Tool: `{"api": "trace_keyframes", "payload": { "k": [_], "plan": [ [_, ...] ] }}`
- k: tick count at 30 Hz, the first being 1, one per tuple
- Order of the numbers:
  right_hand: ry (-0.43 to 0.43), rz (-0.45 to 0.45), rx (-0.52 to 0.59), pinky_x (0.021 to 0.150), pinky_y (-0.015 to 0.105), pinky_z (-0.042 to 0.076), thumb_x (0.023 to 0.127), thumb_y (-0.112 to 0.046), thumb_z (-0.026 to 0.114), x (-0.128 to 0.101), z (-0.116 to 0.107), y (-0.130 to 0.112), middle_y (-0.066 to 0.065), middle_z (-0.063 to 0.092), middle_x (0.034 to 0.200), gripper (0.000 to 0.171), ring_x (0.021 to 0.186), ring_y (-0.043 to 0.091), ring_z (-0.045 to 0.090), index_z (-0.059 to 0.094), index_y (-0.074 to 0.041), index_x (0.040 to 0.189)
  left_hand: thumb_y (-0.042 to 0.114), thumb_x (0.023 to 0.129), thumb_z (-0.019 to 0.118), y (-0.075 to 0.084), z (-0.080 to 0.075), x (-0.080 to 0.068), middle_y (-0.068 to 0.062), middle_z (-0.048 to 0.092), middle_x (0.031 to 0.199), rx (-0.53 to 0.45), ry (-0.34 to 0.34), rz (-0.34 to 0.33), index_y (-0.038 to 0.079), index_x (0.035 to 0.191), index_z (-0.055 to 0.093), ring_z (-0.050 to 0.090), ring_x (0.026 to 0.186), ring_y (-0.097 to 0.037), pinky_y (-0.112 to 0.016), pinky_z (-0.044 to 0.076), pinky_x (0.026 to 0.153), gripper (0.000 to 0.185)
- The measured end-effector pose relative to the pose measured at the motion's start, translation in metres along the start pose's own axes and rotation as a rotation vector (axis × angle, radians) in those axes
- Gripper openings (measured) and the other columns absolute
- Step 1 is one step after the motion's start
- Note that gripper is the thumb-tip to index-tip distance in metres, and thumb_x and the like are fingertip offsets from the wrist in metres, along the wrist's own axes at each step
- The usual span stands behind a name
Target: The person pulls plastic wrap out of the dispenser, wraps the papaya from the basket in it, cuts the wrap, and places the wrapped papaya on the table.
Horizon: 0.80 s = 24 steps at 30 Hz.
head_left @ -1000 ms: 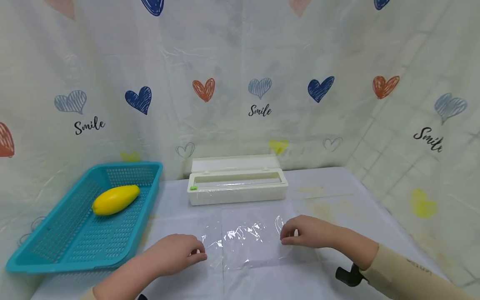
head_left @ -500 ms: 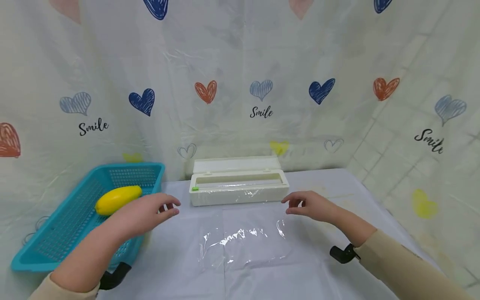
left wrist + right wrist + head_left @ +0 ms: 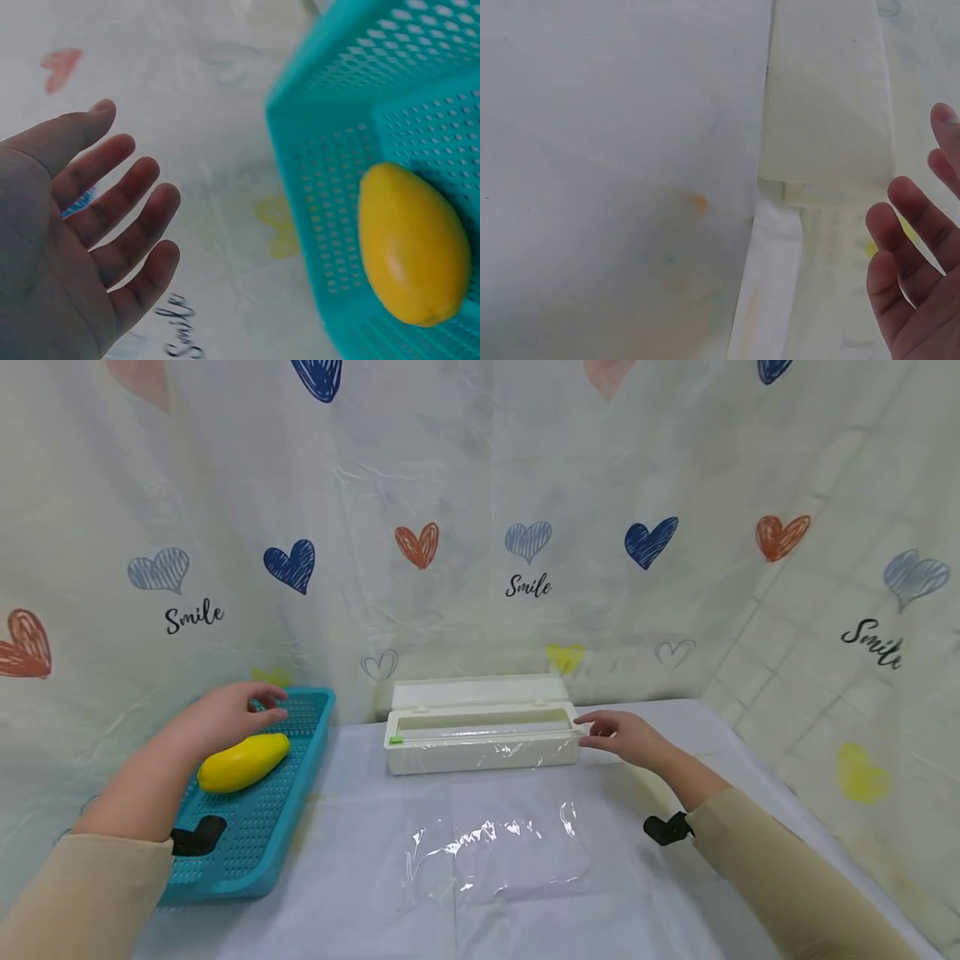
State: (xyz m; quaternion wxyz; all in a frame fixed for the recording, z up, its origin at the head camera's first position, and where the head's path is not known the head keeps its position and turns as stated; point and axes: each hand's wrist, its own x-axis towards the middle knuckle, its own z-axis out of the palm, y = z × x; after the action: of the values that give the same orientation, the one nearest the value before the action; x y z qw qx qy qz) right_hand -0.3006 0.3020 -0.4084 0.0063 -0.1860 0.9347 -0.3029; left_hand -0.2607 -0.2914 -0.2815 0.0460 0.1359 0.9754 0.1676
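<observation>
My left hand (image 3: 232, 714) hovers over the blue plastic basket (image 3: 258, 881), just above a yellow oblong fruit (image 3: 243, 764) lying in it. In the left wrist view the palm shows, its fingers (image 3: 139, 225) spread and loosely bent, apart from the fruit. My right hand (image 3: 622, 739) is at the right end of a white cling film dispenser (image 3: 480, 756), fingertips close to its corner; I cannot tell whether they touch. Nothing is seen in the right hand (image 3: 922, 277) in its wrist view. A sheet of clear cling film (image 3: 495, 852) lies on the table in front of the dispenser.
The dispenser's lid (image 3: 480, 691) is raised at the back, and a green slider (image 3: 396, 740) sits at its left end. Behind the white-covered table (image 3: 360, 927) hangs a curtain (image 3: 465, 468) printed with hearts.
My left hand has moved left and away from me, from the film to above the fruit. My right hand has moved away from me, from the film's right edge to the dispenser's right end.
</observation>
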Motion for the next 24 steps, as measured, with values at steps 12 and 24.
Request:
{"api": "trace_keyframes", "payload": {
  "k": [12,24],
  "plan": [
    [-0.014,0.083,0.036,0.073,0.034,0.050,0.090,-0.040,0.072,0.016,0.005,0.020,0.003,0.067,0.096,0.053,0.084,0.017,0.061,0.063,-0.011,0.134,0.037,0.096,0.063,-0.070,0.019,0.019,-0.034,0.051,0.129,-0.007,-0.069,-0.148,-0.006,0.136,0.050,0.049,0.112,-0.050,-0.065,0.041,0.094,0.059],
    [-0.012,0.150,0.088,0.070,0.032,0.050,0.090,-0.038,0.073,0.021,0.012,0.028,0.005,0.069,0.098,0.051,0.084,0.018,0.062,0.064,-0.013,0.133,0.033,0.092,0.070,-0.117,0.042,0.024,-0.043,0.035,0.137,-0.031,-0.161,-0.279,-0.010,0.138,0.043,0.040,0.115,-0.059,-0.070,0.038,0.095,0.069]
  ]
}}
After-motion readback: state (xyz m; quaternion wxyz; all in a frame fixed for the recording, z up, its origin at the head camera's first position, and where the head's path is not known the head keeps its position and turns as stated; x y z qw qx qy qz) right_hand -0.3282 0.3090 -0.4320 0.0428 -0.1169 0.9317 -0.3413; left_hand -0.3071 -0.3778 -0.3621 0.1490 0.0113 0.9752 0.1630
